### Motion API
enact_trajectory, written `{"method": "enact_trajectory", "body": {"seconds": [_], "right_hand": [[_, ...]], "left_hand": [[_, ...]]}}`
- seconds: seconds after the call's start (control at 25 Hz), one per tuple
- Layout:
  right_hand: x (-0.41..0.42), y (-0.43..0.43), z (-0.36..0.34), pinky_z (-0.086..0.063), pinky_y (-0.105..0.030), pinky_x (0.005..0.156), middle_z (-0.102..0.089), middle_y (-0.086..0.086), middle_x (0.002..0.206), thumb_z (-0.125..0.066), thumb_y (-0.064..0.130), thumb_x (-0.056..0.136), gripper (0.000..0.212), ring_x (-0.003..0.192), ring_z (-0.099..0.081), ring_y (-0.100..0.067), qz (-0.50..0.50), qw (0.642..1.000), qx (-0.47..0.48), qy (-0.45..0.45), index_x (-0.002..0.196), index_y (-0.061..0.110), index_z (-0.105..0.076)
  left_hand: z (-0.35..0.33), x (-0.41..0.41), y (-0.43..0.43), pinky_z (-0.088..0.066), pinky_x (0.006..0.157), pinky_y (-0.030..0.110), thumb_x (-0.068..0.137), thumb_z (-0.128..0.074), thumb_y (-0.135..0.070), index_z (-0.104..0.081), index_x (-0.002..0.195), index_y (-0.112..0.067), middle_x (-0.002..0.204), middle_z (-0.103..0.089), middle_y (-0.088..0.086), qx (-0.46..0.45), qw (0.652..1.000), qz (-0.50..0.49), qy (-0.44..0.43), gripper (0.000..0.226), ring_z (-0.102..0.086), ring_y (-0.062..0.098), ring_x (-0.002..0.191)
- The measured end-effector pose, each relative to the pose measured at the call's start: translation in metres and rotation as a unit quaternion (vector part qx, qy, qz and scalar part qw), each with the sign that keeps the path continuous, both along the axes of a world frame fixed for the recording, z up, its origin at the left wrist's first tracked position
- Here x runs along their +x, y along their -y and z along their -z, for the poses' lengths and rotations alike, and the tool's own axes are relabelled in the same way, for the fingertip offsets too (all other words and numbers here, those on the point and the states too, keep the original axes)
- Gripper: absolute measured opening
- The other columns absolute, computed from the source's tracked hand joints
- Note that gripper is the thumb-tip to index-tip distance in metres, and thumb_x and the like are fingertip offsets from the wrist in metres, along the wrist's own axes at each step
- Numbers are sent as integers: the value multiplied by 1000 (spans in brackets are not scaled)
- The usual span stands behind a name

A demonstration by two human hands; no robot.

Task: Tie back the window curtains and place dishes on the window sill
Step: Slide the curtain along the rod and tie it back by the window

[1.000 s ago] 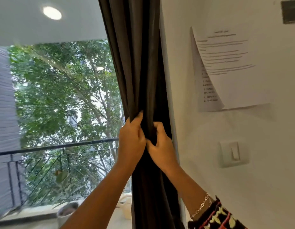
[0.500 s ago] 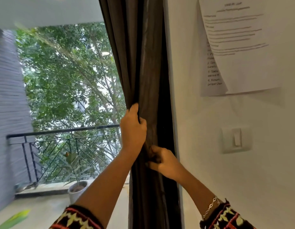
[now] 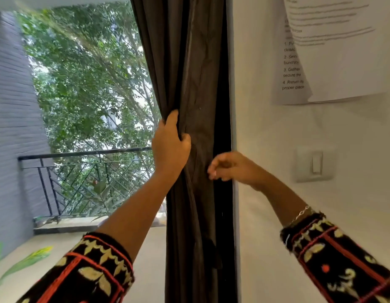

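The gathered dark curtain, hanging down the centre of the frame against the wall edge, is now held by one hand only. Half a second ago both hands were on the fabric; since then the right hand has been drawn off to the right and hangs just beside the bundle, fingers loosely curled on nothing that can be seen. The left hand is kept clamped round the left side of the folds, its grip pressed shut on the cloth. This is judged to mean that the bundle is gathered and a tie-back is being sought; none is clearly seen.

Counted: one curtain, two hands, two paper sheets overlapping at upper right, one wall switch at right, one balcony railing at left. No dishes and no sill are in view.
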State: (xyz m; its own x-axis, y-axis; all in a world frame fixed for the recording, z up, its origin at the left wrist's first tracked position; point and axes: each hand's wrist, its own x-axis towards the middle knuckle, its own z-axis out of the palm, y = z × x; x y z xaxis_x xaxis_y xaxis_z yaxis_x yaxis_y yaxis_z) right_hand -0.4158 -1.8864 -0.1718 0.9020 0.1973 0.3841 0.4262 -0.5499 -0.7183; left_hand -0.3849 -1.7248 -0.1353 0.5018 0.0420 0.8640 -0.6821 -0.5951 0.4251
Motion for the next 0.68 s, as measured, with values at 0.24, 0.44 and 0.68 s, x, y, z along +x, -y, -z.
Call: {"method": "enact_trajectory", "body": {"seconds": [0.24,0.44,0.68], "right_hand": [[-6,-8,-157,-50,-19,59,-61,0,77,-53,20,92,10,68,-58,-9,97,943,135,289,95,12,-58],[-8,-14,-259,-54,-28,64,-61,-11,96,-45,45,93,33,78,-59,-17,152,908,158,356,95,13,-51],[-40,-42,-363,-41,-43,103,-35,-14,146,-50,63,81,87,125,-45,-32,184,864,63,465,146,23,-8]], "left_hand": [[-71,-5,8,-32,63,30,81,-54,-16,-46,126,-16,141,-31,17,31,995,-86,40,46,-56,34,81],[-141,-14,14,-39,66,33,86,-50,-15,-48,114,-11,144,-27,20,47,988,-103,100,28,-56,36,91],[-161,-21,23,-36,66,35,79,-37,5,-44,104,-9,122,-45,14,90,987,-57,120,30,-53,36,93]]}}
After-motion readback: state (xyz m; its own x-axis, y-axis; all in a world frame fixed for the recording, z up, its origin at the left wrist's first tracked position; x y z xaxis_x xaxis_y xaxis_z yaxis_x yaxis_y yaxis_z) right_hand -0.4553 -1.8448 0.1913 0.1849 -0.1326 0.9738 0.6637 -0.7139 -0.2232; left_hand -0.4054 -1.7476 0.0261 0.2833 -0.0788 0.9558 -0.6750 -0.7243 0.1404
